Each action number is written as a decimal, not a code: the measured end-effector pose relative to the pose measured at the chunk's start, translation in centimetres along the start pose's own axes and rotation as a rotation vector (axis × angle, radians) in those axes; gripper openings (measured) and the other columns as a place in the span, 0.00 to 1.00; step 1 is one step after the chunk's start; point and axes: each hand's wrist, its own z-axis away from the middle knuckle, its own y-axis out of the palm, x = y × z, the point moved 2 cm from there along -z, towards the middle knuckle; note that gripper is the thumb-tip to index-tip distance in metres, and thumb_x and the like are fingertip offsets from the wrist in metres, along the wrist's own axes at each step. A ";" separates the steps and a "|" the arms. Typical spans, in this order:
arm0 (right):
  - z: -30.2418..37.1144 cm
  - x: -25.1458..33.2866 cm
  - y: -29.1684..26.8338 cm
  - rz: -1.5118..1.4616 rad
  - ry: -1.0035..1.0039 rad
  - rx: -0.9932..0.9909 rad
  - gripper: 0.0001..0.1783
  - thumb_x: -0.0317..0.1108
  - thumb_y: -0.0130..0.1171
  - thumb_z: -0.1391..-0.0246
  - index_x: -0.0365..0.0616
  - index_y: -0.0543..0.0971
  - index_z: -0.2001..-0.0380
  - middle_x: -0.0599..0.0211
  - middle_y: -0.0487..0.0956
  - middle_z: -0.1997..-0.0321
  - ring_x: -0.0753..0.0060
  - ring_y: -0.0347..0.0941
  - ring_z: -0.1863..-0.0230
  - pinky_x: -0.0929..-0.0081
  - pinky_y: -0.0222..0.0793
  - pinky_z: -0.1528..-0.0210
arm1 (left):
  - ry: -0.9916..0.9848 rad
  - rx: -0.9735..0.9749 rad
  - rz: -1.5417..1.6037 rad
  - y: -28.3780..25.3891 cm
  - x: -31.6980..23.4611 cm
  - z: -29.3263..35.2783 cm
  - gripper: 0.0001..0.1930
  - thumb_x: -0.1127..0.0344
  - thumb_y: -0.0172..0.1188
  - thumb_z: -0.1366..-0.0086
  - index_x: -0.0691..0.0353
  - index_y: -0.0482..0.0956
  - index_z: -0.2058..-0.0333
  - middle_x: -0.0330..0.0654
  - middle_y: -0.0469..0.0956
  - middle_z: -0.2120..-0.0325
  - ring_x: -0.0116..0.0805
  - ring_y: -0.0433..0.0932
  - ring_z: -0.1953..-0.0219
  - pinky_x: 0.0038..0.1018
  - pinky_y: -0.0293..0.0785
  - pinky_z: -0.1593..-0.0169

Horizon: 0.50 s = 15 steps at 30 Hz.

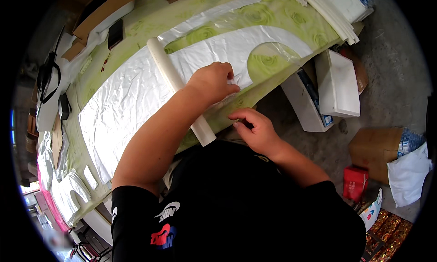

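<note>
White sheet (pixel 125 91) lay along table's (pixel 296 11) front edge, tube (pixel 165 66) across it. Left hand (pixel 214 83) curled above, grip unclear; right hand (pixel 258 131) seemed empty. Handling sheet's edge, apparently; next move likely called for careful pinch.

The left arm (pixel 157 134) slants up and rightward, bare from above the elbow, carrying the left hand (pixel 214 82) well forward of the torso (pixel 236 193). That hand shows its back, fingers bent over, thumb (pixel 233 88) standing out below them; whether its grip closes on anything is hard to make out from this angle. The right arm (pixel 298 161) angles inward (it reaches less far than the left), and the right hand (pixel 259 132) has index finger (pixel 243 113) and thumb curved toward each other.
</note>
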 end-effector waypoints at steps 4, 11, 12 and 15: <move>0.3 -0.9 -0.8 0.008 0.087 0.006 0.10 0.25 0.62 0.39 0.40 0.83 0.54 0.64 0.82 0.56 0.75 0.76 0.65 0.77 0.73 0.61 | -0.050 0.008 0.093 0.2 0.9 -0.7 0.17 0.54 0.67 0.37 0.58 0.84 0.56 0.46 0.85 0.59 0.46 0.84 0.55 0.37 0.79 0.50; -1.4 -0.1 -1.6 0.018 -0.094 -0.041 0.09 0.24 0.62 0.40 0.41 0.83 0.56 0.64 0.83 0.57 0.74 0.77 0.65 0.76 0.73 0.61 | -0.184 0.010 0.404 -0.8 1.4 -0.1 0.11 0.61 0.63 0.35 0.61 0.84 0.58 0.39 0.83 0.70 0.27 0.78 0.73 0.28 0.77 0.66; -1.6 0.3 -1.8 0.014 -0.124 -0.060 0.10 0.23 0.63 0.41 0.40 0.83 0.56 0.64 0.83 0.57 0.71 0.77 0.64 0.75 0.73 0.61 | -0.205 0.008 0.455 -0.9 1.5 -0.1 0.11 0.62 0.63 0.34 0.61 0.84 0.58 0.37 0.82 0.71 0.24 0.77 0.74 0.27 0.76 0.67; -3.2 0.5 -2.4 0.178 -0.339 -0.145 0.12 0.23 0.63 0.43 0.41 0.83 0.56 0.62 0.83 0.55 0.61 0.78 0.60 0.67 0.74 0.55 | -0.197 -0.073 0.593 -0.8 2.3 0.4 0.10 0.62 0.64 0.35 0.60 0.84 0.59 0.36 0.82 0.70 0.24 0.77 0.72 0.25 0.76 0.67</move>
